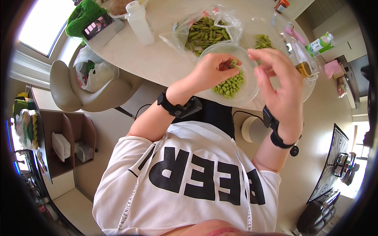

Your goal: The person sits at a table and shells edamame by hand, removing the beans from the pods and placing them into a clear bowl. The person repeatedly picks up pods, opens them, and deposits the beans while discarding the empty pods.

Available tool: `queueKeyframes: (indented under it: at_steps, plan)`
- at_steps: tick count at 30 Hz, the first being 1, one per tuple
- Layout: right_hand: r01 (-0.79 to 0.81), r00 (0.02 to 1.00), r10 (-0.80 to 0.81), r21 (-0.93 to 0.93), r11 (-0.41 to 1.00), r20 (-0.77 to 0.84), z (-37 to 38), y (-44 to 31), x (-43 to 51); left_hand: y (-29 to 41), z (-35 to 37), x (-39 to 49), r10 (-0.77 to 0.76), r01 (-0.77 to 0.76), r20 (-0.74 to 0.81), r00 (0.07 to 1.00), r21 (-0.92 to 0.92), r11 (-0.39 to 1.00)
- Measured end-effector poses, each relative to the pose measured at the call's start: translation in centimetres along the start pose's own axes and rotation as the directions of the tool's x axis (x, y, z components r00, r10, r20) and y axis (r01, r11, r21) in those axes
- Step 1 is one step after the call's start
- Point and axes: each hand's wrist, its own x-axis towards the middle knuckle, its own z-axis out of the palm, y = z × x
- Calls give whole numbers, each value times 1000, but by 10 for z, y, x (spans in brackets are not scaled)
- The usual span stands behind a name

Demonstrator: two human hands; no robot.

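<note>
My left hand (217, 70) is over the left side of a translucent plastic bowl (251, 91), its fingers closed on a green soybean pod (233, 62). Shelled green soybeans (229, 86) lie in a heap in the bowl. Above the bowl's right side is my right hand (276, 79), thumb and fingers apart, with nothing plainly seen between them. Unshelled pods (208, 33) fill an open clear plastic bag (180, 38) behind the bowl. More pods (263, 42) lie behind my right hand, on what looks like clear plastic.
A white plastic bottle (140, 25) and a phone on a stand (97, 26) are at the table's left. To the right are a green and white carton (320, 44), a pink-handled item (295, 34) and an amber-coloured container (303, 69). A chair (97, 94) holds a plastic bag (100, 75).
</note>
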Motion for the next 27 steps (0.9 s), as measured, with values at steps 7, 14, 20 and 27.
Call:
queueKeyframes:
  at_steps: [7,14,20,27]
  plan:
    - [-191,981,190,38,981,35,30,56,-8,1,2,0,36,-45,77,996,118,992]
    - [-298,954,300,214,930,25,44,77,-14,7,5,1,-68,80,122,990,-100,992]
    - [-395,906,424,378,838,6,49,92,-12,7,-1,5,-162,200,154,975,-279,939]
    - [-348,937,325,294,890,125,54,93,-21,12,-13,11,-100,158,124,987,-678,718]
